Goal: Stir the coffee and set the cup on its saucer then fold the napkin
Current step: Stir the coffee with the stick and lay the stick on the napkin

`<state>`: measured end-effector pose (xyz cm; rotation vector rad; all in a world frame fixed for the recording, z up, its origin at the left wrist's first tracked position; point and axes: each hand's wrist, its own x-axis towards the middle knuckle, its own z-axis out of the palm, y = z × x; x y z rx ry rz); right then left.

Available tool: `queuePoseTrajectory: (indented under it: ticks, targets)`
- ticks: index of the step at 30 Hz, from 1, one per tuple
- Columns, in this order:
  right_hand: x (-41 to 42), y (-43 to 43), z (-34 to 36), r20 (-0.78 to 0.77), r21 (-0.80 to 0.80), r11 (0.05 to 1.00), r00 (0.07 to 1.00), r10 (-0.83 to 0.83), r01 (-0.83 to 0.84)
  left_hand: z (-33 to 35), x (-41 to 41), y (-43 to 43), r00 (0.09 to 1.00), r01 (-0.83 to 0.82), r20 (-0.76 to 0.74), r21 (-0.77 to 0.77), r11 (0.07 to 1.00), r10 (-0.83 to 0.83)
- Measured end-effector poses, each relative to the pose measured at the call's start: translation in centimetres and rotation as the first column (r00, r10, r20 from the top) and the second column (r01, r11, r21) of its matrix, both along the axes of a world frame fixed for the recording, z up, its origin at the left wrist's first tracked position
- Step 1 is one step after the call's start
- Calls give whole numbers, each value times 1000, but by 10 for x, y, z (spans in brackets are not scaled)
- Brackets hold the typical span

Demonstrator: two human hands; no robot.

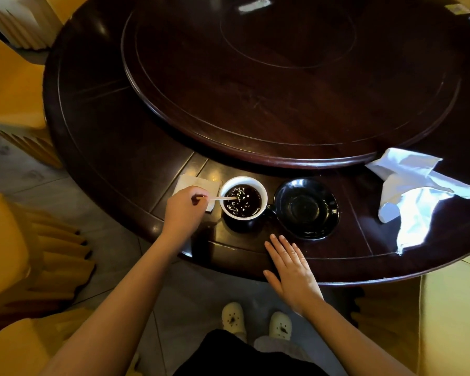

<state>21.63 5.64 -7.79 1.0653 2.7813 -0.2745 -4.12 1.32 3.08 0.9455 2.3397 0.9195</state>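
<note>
left hand (183,210) pinched stirrer (223,198) in cup (243,198), frame centre | right hand (291,270) flat, fingers wide, on bench (106,137)

There is one white-lined black ceramic cup (242,226), one glossy black saucer (307,208) and one thin white stirring stick (223,198). Two paper napkins lie out: a crumpled white napkin (418,191) and a small folded pale napkin (198,183). Two bare hands show, left hand (183,211) and right hand (292,267).

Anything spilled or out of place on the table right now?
No spill shows. The white napkin lies crumpled on the right; the black white-lined coffee cup stands beside its glossy black saucer, not on it.
</note>
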Motion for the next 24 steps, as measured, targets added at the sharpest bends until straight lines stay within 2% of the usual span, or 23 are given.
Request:
queuePoseTrajectory:
  ticks: [15, 18, 24]
  targets:
    - [-1, 0, 0, 25, -16, 999, 999, -30, 30, 34, -16, -21, 932, 187, -323, 33, 982, -166]
    - [-1, 0, 0, 28, -15, 999, 999, -32, 32, 35, -14, -19, 914, 224, -344, -10, 975, -214]
    - [-1, 0, 0, 25, -29, 999, 999, -36, 36, 38, -12, -17, 901, 234, -377, 6, 972, -214]
